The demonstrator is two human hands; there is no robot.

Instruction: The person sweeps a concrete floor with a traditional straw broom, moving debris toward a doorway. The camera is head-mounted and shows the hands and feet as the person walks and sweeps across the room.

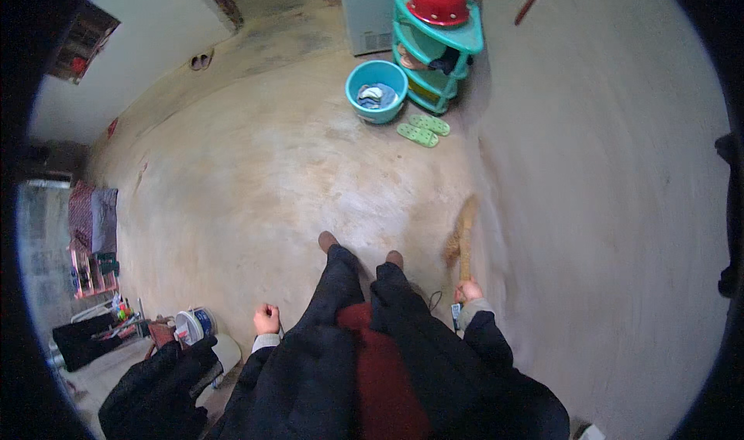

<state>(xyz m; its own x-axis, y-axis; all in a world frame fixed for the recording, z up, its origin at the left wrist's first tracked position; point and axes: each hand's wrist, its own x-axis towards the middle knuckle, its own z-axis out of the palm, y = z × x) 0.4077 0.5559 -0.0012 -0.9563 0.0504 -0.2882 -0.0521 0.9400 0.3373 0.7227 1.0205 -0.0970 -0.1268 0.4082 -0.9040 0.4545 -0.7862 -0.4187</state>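
My right hand [469,290] grips the handle of a straw broom [464,242]. The broom's bristles spread on the concrete floor close to the foot of the right-hand wall. A small dark object with a light face [455,313] shows beside my right wrist; what it is stays unclear. My left hand [267,319] is at my left side, its fingers curled in with nothing visible in them. Between the hands are my dark trouser legs and two brown shoe tips [328,241].
A teal basin [354,85] holding cloth stands before a teal corner shelf [476,33] topped by a red hard hat [439,1]. Green slippers [417,135] lie nearby. The plain wall [593,178] rises at right. Behind my left side are a white bucket [203,322] and dark clothing [157,388].
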